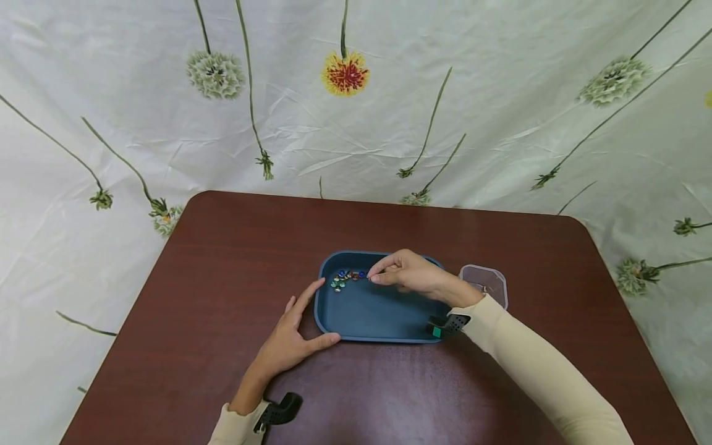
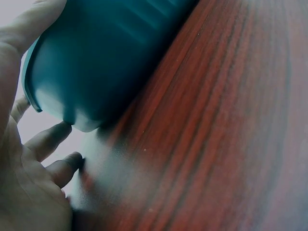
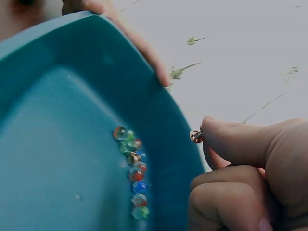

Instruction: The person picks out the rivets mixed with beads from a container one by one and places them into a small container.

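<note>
Across the reddish-brown surface (image 1: 250, 247): blue tray (image 1: 378, 322) with glass marbles (image 3: 139, 187) clustered far-left, left hand (image 1: 286, 340) spread wide at its rim, presumably for steadying, right hand (image 1: 414, 273) pinching one small marble (image 3: 196, 136) above, fingertip-fashion, apparently for precision.

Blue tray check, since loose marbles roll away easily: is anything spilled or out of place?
Nothing stands out. The marbles lie grouped inside the tray, toward its far left corner, with no visible spill; the right hand pinches a shiny piece.

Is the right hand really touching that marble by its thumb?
Touching: in the right wrist view, the right hand pinches the marble at its thumb tip.
</note>
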The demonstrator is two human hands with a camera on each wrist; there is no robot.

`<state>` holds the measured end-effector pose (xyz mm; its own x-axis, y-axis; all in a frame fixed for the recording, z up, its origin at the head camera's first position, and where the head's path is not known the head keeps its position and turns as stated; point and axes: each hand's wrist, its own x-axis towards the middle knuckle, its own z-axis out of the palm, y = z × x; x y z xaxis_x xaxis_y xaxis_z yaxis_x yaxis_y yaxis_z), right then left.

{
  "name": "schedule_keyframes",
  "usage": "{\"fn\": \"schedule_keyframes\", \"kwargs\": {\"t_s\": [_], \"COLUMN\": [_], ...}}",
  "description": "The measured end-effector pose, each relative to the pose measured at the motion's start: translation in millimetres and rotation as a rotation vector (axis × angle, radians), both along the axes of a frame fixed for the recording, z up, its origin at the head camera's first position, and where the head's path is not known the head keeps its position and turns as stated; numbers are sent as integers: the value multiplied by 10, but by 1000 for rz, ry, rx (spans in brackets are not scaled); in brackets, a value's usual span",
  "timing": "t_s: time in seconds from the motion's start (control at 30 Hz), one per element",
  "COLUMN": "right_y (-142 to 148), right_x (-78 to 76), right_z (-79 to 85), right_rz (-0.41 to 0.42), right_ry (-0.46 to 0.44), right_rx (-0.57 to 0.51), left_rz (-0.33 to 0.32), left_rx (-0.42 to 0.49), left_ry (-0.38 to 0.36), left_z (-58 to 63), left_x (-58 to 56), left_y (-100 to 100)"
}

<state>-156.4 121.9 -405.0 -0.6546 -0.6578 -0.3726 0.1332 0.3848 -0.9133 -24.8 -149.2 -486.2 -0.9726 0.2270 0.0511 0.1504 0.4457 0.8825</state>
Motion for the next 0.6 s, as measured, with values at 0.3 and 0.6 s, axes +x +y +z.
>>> {"fn": "schedule_keyframes", "kwargs": {"t_s": [0.3,0.6], "right_y": [316,610], "right_x": [11,52], "right_z": [132,196], "right_rz": [-73,-138], "right_ry": [19,24], "right_rx": [-49,-54], "left_rz": [0,-3], "left_rx": [4,7], "left_ry": [2,-1], "left_z": [-7,-9], "left_x": [3,4], "left_y": [-5,-11]}}
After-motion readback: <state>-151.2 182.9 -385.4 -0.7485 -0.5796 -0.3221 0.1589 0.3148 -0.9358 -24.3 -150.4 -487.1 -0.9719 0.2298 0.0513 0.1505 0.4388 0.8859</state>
